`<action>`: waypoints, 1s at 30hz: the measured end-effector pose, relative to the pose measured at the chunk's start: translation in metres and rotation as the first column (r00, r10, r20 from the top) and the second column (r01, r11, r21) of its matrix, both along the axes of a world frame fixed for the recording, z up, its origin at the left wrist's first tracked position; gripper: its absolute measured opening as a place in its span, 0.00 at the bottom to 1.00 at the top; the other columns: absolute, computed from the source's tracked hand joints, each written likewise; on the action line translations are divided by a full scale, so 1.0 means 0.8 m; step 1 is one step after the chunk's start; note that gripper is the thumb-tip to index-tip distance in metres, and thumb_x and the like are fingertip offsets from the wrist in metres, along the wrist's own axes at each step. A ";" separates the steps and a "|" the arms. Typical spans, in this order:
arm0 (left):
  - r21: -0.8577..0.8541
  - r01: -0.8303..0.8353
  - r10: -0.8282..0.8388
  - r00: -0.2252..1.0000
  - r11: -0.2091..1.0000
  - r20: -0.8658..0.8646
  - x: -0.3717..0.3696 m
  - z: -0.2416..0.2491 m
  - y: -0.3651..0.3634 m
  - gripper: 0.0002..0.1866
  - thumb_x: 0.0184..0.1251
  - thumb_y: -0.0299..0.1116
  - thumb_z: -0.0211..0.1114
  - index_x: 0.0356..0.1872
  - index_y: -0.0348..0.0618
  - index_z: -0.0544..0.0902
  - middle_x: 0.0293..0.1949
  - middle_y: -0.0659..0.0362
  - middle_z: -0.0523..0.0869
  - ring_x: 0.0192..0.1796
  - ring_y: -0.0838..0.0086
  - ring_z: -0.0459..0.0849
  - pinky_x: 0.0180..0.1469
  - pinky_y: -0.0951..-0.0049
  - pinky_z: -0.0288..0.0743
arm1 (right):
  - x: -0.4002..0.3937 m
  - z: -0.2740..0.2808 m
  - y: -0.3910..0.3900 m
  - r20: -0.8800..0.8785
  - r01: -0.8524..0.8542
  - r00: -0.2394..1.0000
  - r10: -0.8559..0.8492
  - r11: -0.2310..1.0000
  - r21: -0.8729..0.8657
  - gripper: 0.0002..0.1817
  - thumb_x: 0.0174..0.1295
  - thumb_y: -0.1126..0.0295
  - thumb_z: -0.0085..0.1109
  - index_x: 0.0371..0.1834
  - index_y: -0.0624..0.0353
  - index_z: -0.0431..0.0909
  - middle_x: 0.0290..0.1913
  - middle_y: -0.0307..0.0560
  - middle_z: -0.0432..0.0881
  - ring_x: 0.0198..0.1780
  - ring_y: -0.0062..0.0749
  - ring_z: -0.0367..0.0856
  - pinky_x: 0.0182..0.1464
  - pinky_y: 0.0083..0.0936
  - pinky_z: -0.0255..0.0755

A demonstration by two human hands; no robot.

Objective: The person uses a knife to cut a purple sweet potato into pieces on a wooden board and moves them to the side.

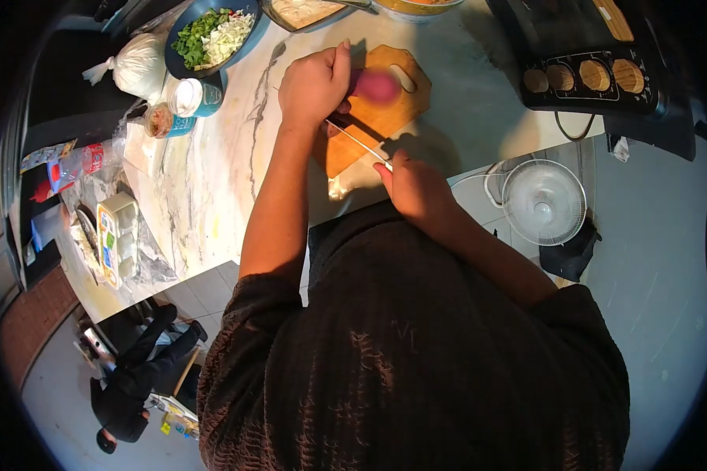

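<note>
My left hand [310,88] is closed over the left part of the wooden cutting board [397,59], thumb pointing up and most fingers hidden. Beside its thumb is a round purple-pink thing [377,88], blurred, which it seems to grip; I cannot make out its kind. A pale oval piece [403,78] lies on the board to the right. My right hand [418,188] is wrapped round the light handle of a knife at the board's near edge. The thin knife blade [357,142] slants up to the left, with its far end by my left fingers.
A blue pan [182,17] holds chopped greens and white pieces. Two jars [196,97] [165,122] and a tied plastic bag [140,67] stand left. A black appliance with wooden knobs [595,75] is right. A fan [543,202] stands beyond the counter; another person [126,400] is lower left.
</note>
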State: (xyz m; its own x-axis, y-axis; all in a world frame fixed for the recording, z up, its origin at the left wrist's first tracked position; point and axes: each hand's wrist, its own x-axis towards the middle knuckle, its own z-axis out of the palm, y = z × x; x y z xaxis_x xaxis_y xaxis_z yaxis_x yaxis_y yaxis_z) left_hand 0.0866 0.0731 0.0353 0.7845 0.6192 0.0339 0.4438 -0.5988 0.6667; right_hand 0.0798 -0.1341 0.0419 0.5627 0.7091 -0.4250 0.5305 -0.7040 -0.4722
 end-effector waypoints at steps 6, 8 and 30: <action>-0.071 -0.033 0.036 0.999 0.997 0.039 -0.001 -0.031 0.009 0.26 0.72 0.52 0.51 0.24 0.43 0.84 0.19 0.47 0.82 0.28 0.49 0.84 0.34 0.56 0.77 | 0.001 0.027 0.009 0.027 -0.031 0.999 0.032 0.999 -0.035 0.21 0.72 0.55 0.50 0.39 0.68 0.70 0.31 0.64 0.84 0.35 0.58 0.85 0.39 0.46 0.79; -0.059 -0.020 0.026 0.996 0.998 0.090 0.004 -0.038 0.017 0.26 0.72 0.52 0.51 0.24 0.43 0.84 0.20 0.47 0.82 0.28 0.49 0.84 0.34 0.56 0.77 | 0.003 0.017 0.007 0.028 -0.027 0.999 0.028 1.000 -0.003 0.21 0.72 0.55 0.50 0.39 0.67 0.70 0.31 0.64 0.83 0.35 0.58 0.85 0.39 0.47 0.79; -0.015 0.017 -0.016 0.998 1.000 0.065 0.001 -0.028 0.010 0.24 0.72 0.51 0.51 0.27 0.44 0.85 0.25 0.45 0.84 0.32 0.46 0.83 0.36 0.54 0.77 | -0.014 -0.014 -0.006 0.056 0.017 0.998 -0.025 0.990 0.142 0.19 0.72 0.57 0.49 0.40 0.68 0.69 0.29 0.65 0.82 0.34 0.61 0.83 0.35 0.49 0.77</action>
